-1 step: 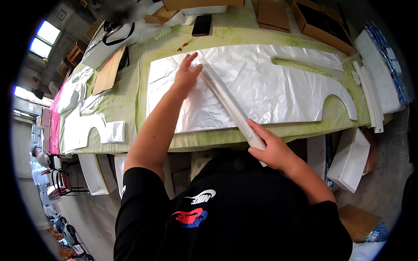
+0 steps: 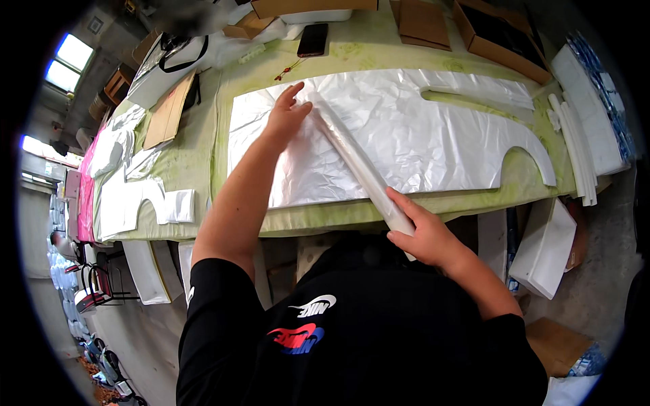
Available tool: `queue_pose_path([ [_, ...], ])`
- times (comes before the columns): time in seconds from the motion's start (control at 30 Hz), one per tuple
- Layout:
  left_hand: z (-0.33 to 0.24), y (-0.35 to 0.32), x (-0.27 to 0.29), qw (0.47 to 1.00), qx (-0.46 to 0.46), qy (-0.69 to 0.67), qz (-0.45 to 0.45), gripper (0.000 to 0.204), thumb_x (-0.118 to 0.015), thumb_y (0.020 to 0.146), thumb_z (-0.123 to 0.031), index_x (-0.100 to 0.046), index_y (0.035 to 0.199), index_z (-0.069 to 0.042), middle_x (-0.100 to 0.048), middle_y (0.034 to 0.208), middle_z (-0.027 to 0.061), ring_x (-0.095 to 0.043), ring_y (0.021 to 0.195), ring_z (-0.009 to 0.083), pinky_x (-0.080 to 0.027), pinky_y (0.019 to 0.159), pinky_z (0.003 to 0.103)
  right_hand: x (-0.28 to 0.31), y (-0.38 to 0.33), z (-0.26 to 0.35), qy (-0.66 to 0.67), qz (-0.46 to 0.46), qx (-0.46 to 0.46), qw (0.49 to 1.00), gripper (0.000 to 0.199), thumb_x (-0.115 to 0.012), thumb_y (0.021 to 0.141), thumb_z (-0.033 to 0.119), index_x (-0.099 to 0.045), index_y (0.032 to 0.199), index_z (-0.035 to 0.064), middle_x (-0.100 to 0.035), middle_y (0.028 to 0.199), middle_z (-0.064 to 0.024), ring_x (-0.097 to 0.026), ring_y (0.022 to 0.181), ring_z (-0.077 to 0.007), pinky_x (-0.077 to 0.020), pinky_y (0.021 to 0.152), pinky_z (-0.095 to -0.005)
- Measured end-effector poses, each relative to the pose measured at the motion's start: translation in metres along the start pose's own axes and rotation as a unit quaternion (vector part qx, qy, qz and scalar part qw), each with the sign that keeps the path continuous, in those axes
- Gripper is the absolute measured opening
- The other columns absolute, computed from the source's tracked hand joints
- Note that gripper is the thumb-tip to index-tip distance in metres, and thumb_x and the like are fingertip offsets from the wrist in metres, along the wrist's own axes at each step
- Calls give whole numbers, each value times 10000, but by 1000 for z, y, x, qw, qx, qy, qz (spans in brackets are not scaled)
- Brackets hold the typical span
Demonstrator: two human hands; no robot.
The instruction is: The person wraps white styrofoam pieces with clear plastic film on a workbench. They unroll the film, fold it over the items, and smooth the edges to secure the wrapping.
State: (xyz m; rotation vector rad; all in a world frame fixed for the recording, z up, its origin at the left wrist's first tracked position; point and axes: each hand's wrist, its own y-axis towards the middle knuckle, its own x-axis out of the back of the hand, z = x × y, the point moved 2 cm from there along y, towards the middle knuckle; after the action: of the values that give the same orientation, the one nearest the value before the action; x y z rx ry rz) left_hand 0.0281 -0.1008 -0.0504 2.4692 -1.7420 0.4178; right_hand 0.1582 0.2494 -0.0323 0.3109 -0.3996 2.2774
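A long white tube-like roll [image 2: 362,166] with a glossy plastic surface slants across the table edge. My right hand [image 2: 423,231] grips its near end, thumb on one side and fingers on the other. Beside the roll's far end, my left hand [image 2: 290,116] has its fingers apart; whether it touches the roll I cannot tell. Under both lies a wide, creased white plastic sheet [image 2: 433,145], apron-like in outline. Curved cut-outs and strap-like strips shape its right end.
A phone [image 2: 313,40] lies behind the sheet on the green tablecloth [image 2: 352,215]. Cardboard boxes [image 2: 497,37] stand at the back right, and thin white rolls [image 2: 577,152] lie at the right edge. Folded white plastic pieces [image 2: 179,205] and a cardboard piece [image 2: 170,111] rest on the left.
My left hand has shifted very slightly left, away from the roll's far end. The roll and my right hand look almost unmoved.
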Motion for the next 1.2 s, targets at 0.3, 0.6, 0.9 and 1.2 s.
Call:
queue_pose_path([
  [0.3,-8,38,12,961,168,158,152,496,-744,914,-390,-682,1285,-68,-676,1196,88,-597,1029,218,-491,912,364,10,-6,-4,13,1,18,1000,778,-719,862,200,-399,1569,141,-574,1423,-206,-587,1274,-336,-464,1071,-381],
  [0.6,-15,27,-9,962,130,210,119,316,-701,932,-305,-721,1129,-59,-688,993,55,-616,859,179,-508,756,361,35,-44,16,-76,75,-163,981,909,-727,849,245,-249,1618,177,-665,1218,-290,-664,1096,-447,-519,964,-451],
  [0.9,1,29,-16,925,24,368,90,423,-651,895,-357,-702,1175,-45,-622,1298,163,-647,1098,318,-518,959,424,64,-210,-53,-118,52,-204,971,824,-790,788,73,-414,1519,133,-692,1158,-208,-692,1074,-360,-543,923,-396],
  [1.2,5,-36,-35,857,-362,359,-69,596,-745,902,-293,-507,1414,-102,-440,1481,202,-399,1380,415,-328,1169,496,74,-289,-114,8,-130,-304,944,636,-738,741,-19,-583,1356,34,-664,1191,-67,-625,1103,-162,-503,961,-315],
])
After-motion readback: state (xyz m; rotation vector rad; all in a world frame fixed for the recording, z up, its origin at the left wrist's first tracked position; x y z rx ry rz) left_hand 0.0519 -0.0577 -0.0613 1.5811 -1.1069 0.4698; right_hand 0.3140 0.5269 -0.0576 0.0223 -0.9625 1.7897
